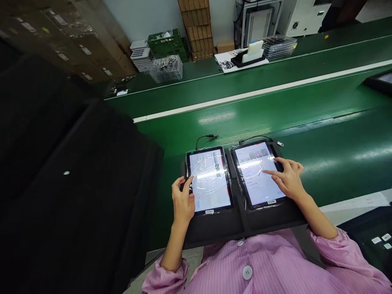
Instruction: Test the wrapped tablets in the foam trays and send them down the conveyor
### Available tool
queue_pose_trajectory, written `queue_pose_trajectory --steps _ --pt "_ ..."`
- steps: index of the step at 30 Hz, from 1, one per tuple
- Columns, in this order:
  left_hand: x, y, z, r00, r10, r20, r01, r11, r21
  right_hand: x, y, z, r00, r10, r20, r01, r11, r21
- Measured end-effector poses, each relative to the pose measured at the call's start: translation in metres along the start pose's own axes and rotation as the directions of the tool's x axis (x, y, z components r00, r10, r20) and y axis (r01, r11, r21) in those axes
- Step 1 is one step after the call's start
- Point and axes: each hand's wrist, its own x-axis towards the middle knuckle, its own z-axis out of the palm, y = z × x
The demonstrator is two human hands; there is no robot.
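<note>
Two tablets with lit screens and clear film lie side by side in a black foam tray [214, 228]. At the edge of the left tablet [210, 192] is my left hand [183, 202], fingers apart, its index fingertip at the screen's left side; it holds nothing. My right hand [288, 177] is over the right tablet [257, 190], index finger stretched onto the screen and the other fingers spread. A short black cable [202, 138] runs from the top of the left tablet; another cable [257, 136] curves above the right one, near a small white plug [280, 143].
Black foam blocks [76, 196] rise high on the left. Behind the green bench [245, 110] stand a green crate [165, 44], clear plastic trays [167, 68] and a black holder [248, 58]. Another black tray [379, 83] is at the far right.
</note>
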Motion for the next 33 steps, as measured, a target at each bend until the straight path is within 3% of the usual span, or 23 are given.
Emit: queue_pose_trajectory --steps 5,10,16,19,25,33 --pt "-0.001 0.001 -0.001 0.999 -0.007 0.032 0.006 1.0 0.013 -0.001 0.001 0.002 0.992 0.108 -0.073 -0.105 0.994 0.034" --pt "-0.002 0.002 -0.002 0.998 -0.01 0.068 0.007 0.999 0.036 -0.001 0.0 -0.007 0.985 0.043 -0.164 -0.021 0.991 0.133" --pt "0.001 0.001 -0.003 0.998 0.032 0.05 -0.035 0.998 0.061 -0.001 -0.002 -0.008 0.995 0.004 -0.105 0.012 0.988 0.152" --pt "0.001 0.001 -0.002 0.997 0.047 0.055 -0.051 0.995 0.086 -0.001 -0.003 -0.009 0.991 -0.019 -0.131 0.039 0.988 0.152" --pt "0.001 0.001 0.0 0.999 0.008 0.044 -0.011 0.997 0.075 -0.001 -0.004 -0.011 0.982 -0.057 -0.178 0.082 0.987 0.139" --pt "0.0 0.001 0.0 0.998 -0.004 0.065 -0.002 0.996 0.092 -0.001 -0.004 -0.014 0.988 -0.114 -0.108 0.125 0.987 0.103"
